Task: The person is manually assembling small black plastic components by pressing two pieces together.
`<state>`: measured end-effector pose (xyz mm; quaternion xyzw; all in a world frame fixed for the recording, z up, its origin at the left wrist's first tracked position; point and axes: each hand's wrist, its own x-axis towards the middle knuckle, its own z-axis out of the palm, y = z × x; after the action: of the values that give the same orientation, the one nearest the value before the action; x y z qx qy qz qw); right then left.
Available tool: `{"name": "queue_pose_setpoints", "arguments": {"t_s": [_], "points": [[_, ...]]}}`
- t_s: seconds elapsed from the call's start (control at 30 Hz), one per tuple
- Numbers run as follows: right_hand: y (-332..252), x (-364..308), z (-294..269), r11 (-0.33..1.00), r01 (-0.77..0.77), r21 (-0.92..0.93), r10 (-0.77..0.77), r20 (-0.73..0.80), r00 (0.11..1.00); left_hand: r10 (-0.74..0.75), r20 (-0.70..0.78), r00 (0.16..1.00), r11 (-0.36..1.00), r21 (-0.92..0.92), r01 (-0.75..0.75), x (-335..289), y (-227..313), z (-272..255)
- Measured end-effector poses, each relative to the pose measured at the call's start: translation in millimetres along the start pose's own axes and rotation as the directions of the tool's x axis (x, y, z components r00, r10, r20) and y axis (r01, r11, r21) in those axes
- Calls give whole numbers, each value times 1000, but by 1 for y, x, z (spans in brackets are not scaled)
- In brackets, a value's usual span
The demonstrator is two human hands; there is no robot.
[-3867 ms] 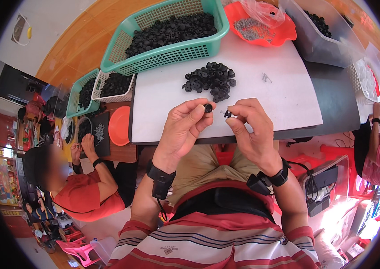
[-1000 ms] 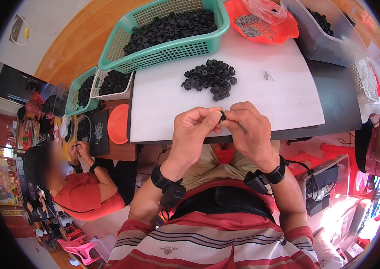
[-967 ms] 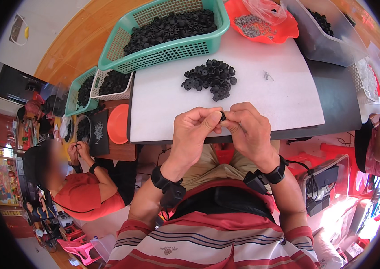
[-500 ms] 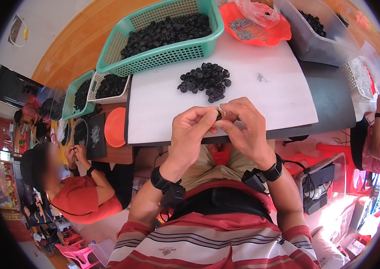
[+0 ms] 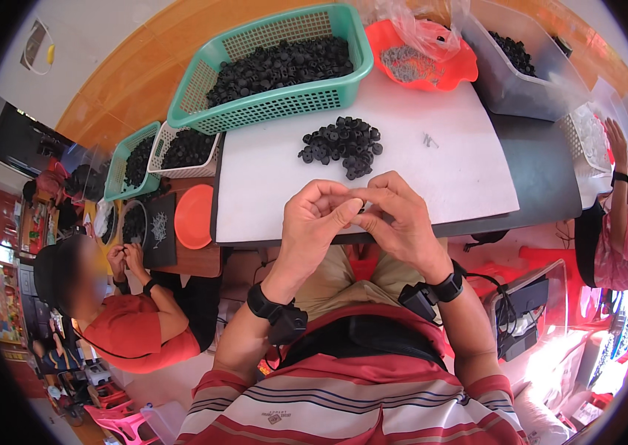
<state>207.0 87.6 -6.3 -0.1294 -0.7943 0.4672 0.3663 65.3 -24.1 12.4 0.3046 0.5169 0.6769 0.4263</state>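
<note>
My left hand (image 5: 315, 222) and my right hand (image 5: 401, 222) meet over the front edge of a white sheet (image 5: 455, 182). Both are closed in a pinch, thumbs against forefingers, around a small black part (image 5: 361, 210) that the fingertips mostly cover. Just beyond my fingers lies a loose pile of small black parts (image 5: 342, 144), rounded and apparently with holes. A few thin metal pins (image 5: 430, 139) rest on the sheet to the right of the pile.
A green basket (image 5: 273, 106) of black parts stands at the back. Beside it are a red dish (image 5: 464, 72) with metal pins and a clear bin (image 5: 510, 87). Another person (image 5: 132, 319) works at the left with both hands raised; a second person's arm (image 5: 618, 185) shows at right.
My fingers have closed further over the small black part; a pale metal bit seen between them earlier is now hidden. The person at right has stretched out a hand.
</note>
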Motion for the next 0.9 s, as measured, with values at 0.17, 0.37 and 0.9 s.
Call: {"name": "queue_pose_setpoints", "arguments": {"t_s": [0.17, 0.37, 0.9], "points": [[0, 0, 1, 1000, 13, -17, -13, 4, 1000, -15, 81, 997, 998, 60, 10, 1, 0, -2], [-1, -1, 2, 999, 38, -12, -38, 2, 999, -31, 136, 990, 992, 122, 14, 3, 2, -6], [-8, 2, 3, 997, -66, -36, 66, 0, 998, -80, 149, 986, 991, 117, 63, 11, -3, -11]]}}
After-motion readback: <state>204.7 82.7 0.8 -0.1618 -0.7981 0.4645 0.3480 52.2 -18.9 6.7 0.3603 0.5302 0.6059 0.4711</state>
